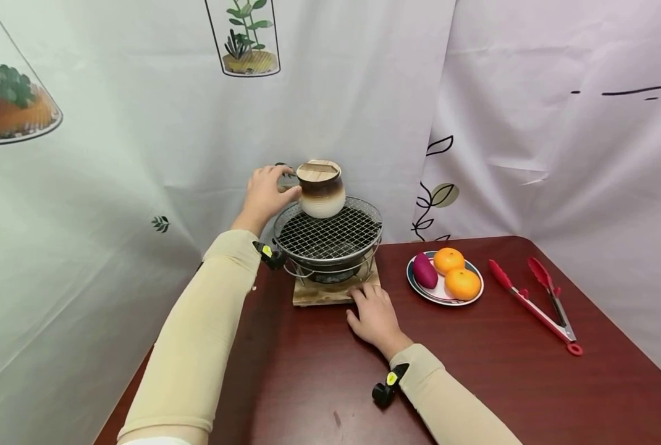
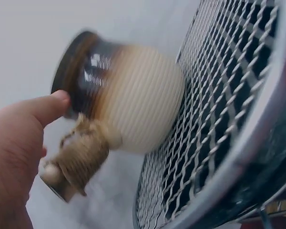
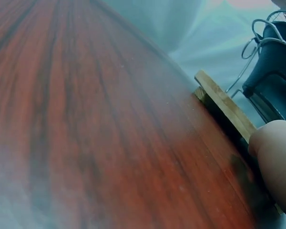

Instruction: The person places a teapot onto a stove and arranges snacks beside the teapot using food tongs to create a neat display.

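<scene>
A small brown-and-cream ribbed pot (image 1: 322, 198) with a wooden lid (image 1: 318, 168) stands on the wire mesh (image 1: 330, 238) of a round tabletop grill. Its side handle (image 2: 83, 157) is wrapped in twine. My left hand (image 1: 262, 194) is spread about that handle, with the thumb (image 2: 52, 107) at the pot's dark upper part; the other fingers are mostly hidden in the left wrist view. Under the grill lies a wooden board (image 1: 322, 295). My right hand (image 1: 376, 315) rests at its front right edge, fingertips on the wood.
Right of the grill, a plate (image 1: 444, 301) holds two oranges (image 1: 455, 272) and a purple oval item (image 1: 424, 271). Red-tipped tongs (image 1: 542, 314) lie spread farther right on the dark red table (image 1: 308, 383). A printed white curtain (image 1: 364, 111) hangs close behind the grill.
</scene>
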`<state>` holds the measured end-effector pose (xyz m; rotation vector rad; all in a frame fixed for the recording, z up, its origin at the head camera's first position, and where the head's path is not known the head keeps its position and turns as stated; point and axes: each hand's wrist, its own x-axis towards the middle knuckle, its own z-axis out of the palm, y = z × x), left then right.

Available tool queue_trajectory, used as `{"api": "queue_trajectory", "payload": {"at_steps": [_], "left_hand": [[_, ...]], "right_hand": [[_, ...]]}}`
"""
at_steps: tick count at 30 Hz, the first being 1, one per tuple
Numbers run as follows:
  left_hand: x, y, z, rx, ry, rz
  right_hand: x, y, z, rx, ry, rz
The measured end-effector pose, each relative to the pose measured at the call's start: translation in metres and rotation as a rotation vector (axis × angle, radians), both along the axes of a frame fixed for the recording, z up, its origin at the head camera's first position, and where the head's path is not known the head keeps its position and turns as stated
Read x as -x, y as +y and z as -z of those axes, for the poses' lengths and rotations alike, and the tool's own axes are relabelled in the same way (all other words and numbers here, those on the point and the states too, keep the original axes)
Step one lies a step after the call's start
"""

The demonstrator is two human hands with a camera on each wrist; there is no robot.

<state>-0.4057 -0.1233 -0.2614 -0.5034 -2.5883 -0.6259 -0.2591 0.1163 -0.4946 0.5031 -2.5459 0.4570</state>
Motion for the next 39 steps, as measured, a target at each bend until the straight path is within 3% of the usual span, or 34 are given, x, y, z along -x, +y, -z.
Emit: {"api": "queue_trajectory", "payload": {"at_steps": [9, 16, 27, 33, 39], "left_hand": [[-0.046, 0.007, 0.006, -0.124, 0.219, -0.051], [-0.077, 0.009, 0.022, -0.122, 0.345, -0.046], [-0.121, 0.015, 0.053, -0.134, 0.406, -0.028], [-0.132, 0.016, 0.078, -0.06, 0.439, -0.02], [-0.142, 0.017, 0.103, -0.072, 0.44, 0.012]], "right_hand": [[-0.002, 0.012, -0.001, 0.006, 0.008, -0.001], [-0.002, 0.017, -0.002, 0.009, 0.015, -0.011], [-0.005, 0.029, -0.003, 0.032, 0.015, -0.019], [-0.005, 0.033, -0.003, 0.047, 0.028, -0.023], [-0.006, 0.032, -0.002, 0.055, 0.031, -0.021]]}}
